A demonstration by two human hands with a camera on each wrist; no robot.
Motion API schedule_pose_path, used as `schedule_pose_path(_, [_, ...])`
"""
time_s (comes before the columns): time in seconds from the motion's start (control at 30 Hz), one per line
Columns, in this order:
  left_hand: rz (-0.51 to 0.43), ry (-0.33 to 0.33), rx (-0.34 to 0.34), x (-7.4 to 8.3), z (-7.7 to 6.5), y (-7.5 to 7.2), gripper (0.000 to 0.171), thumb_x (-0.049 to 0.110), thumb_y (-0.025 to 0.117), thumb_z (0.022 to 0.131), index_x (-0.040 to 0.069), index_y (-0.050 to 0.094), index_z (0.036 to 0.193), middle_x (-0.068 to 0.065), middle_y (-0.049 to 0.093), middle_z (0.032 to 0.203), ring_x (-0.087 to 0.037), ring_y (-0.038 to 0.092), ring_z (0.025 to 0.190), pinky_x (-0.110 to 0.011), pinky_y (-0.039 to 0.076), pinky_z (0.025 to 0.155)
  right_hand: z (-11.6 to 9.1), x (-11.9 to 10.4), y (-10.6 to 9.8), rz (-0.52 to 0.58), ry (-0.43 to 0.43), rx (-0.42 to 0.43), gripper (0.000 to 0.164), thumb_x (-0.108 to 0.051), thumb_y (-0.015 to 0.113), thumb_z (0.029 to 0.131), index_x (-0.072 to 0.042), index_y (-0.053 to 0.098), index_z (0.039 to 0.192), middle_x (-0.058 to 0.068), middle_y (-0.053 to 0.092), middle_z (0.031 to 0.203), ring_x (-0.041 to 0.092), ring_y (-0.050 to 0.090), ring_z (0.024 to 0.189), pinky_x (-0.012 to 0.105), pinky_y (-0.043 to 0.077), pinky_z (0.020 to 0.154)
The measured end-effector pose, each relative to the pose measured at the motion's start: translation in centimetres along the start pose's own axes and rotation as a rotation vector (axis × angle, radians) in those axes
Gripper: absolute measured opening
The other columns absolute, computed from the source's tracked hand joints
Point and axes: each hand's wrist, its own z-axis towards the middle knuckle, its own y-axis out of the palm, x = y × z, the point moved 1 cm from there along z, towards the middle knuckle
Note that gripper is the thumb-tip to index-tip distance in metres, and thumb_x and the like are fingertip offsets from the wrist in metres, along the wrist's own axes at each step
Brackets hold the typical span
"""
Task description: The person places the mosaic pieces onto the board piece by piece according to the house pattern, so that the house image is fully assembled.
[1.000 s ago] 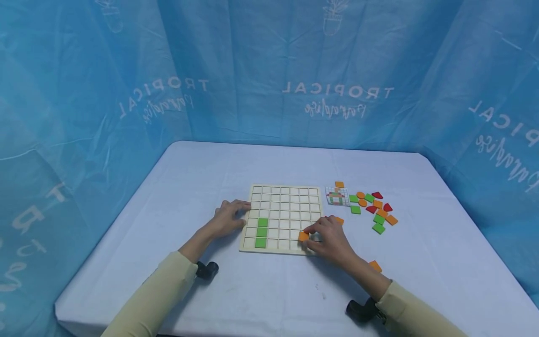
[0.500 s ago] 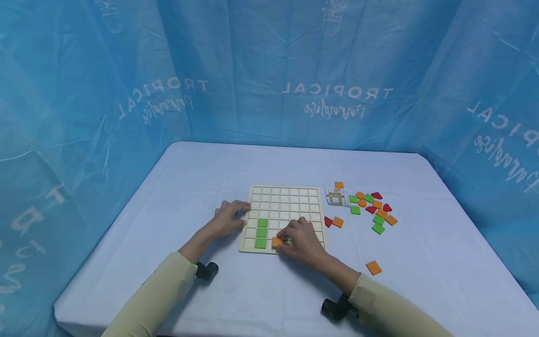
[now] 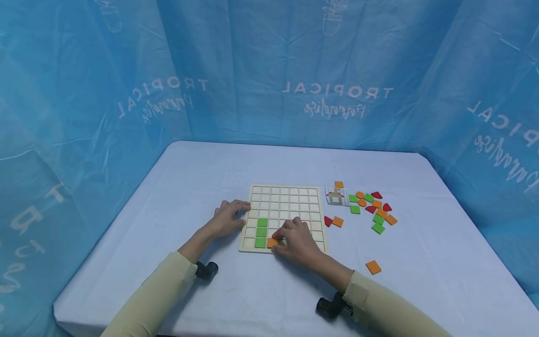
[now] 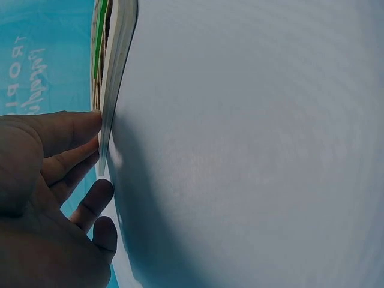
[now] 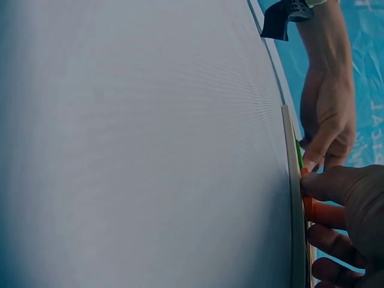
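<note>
A pale wooden grid board (image 3: 290,191) lies on the table, with a column of green square tiles (image 3: 261,232) in its lower left cells. My left hand (image 3: 228,218) rests against the board's left edge, fingers and thumb spread apart; the left wrist view shows the thumb (image 4: 75,129) right at the rim. Between the thumb and fingertips of my right hand (image 3: 297,241) is an orange square tile (image 3: 272,243), low over the board's bottom row, just right of the lowest green tile. In the right wrist view the orange tile (image 5: 308,201) shows partly behind the thumb.
A small printed pattern card (image 3: 337,196) lies right of the board. Beyond it are scattered green squares (image 3: 355,210), orange circles (image 3: 362,202), red pieces (image 3: 376,195) and orange squares. One orange square (image 3: 373,267) lies alone nearer the front. Blue curtains (image 3: 269,70) surround the white table.
My right hand has moved left across the board's bottom row with the orange tile, up beside the lowest green tile. The left hand has stayed at the board's edge.
</note>
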Motion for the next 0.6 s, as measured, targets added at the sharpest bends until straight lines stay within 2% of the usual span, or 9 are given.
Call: schedule_pose_path(0.6, [0.022,0.005,0.005,-0.04,0.14,0.16,0.045,0.011,0.067,0.087,0.007,0.059,0.130,-0.005,0.049,0.141,-0.023,0.040,0.107,-0.042,0.030,0.086,0.08,0.16,0.23,-0.015,-0.020,0.013,0.024,-0.024,0.082,0.075,-0.016,0.076,0.097,-0.007,0.059,0.087,0.014,0.041,0.086,0.034,0.035,0.078])
